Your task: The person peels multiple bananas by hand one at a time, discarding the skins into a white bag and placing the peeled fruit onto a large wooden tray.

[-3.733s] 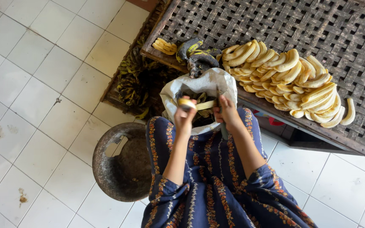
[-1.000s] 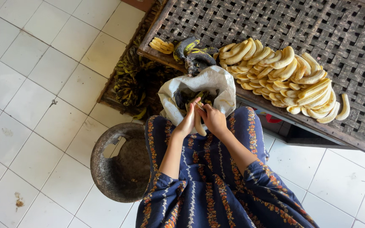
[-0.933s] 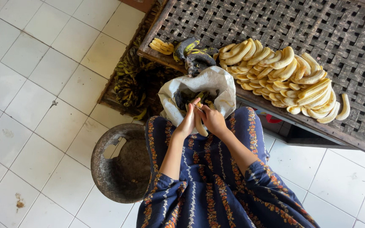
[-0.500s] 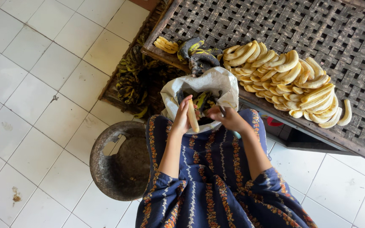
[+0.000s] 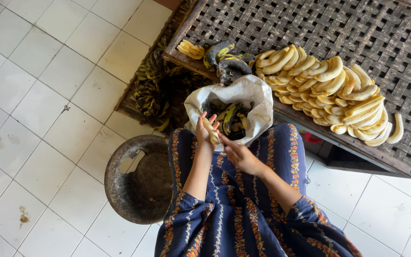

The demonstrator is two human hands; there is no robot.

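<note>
A peeled banana [image 5: 210, 130] was held upright in the left hand [image 5: 204, 133], its fingers [image 5: 200, 124] curled around it, above a white sack [image 5: 250, 93] of blackened peels. The right hand [image 5: 239, 154] was touching its lower end, fingers pressed together. Peeled bananas [image 5: 329, 90] were heaped on the woven bench [image 5: 357, 33].

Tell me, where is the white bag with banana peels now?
In the head view, the white bag sits at centre on the person's lap, just beyond both hands, against the edge of the woven tray, beside the pile of peeled bananas.
</note>
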